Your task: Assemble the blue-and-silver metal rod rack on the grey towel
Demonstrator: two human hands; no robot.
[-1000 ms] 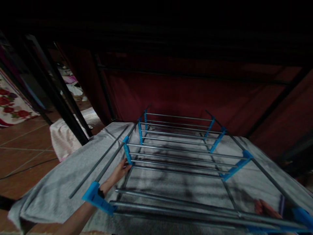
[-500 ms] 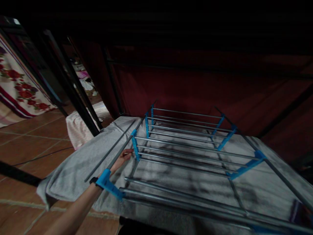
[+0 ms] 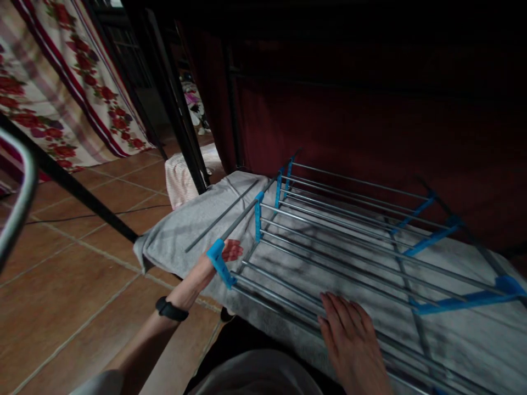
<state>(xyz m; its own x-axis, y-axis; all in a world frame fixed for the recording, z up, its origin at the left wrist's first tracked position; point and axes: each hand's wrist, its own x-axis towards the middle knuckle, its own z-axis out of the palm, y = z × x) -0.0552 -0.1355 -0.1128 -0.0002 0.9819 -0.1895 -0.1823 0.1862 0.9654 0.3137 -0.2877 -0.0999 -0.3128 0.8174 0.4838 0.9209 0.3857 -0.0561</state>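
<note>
A rack of grey metal tubes [image 3: 329, 219] with blue plastic brackets lies on a grey blanket [image 3: 173, 219]. My left hand [image 3: 233, 250], with a black band on the wrist, is beside the near-left blue bracket [image 3: 221, 263], which partly hides it. Its visible fingers are loosely extended and nothing shows in them. Over the rack's nearest tubes lies my right hand [image 3: 349, 334], fingers stretched out and palm down. A single thin tube [image 3: 222, 215] rests on the blanket left of the rack.
A dark red cloth panel [image 3: 329, 126] hangs behind the rack. Dark metal posts [image 3: 177, 99] and a slanting bar [image 3: 90, 195] stand on the left. Beyond them are a tiled floor [image 3: 94, 274], a flowered curtain [image 3: 82, 82] and a striped cloth [image 3: 181, 178].
The view has swung left and down, so the rack sits farther right. My right hand has come into view on the near tubes. My left hand is now nearer the near-left bracket.
</note>
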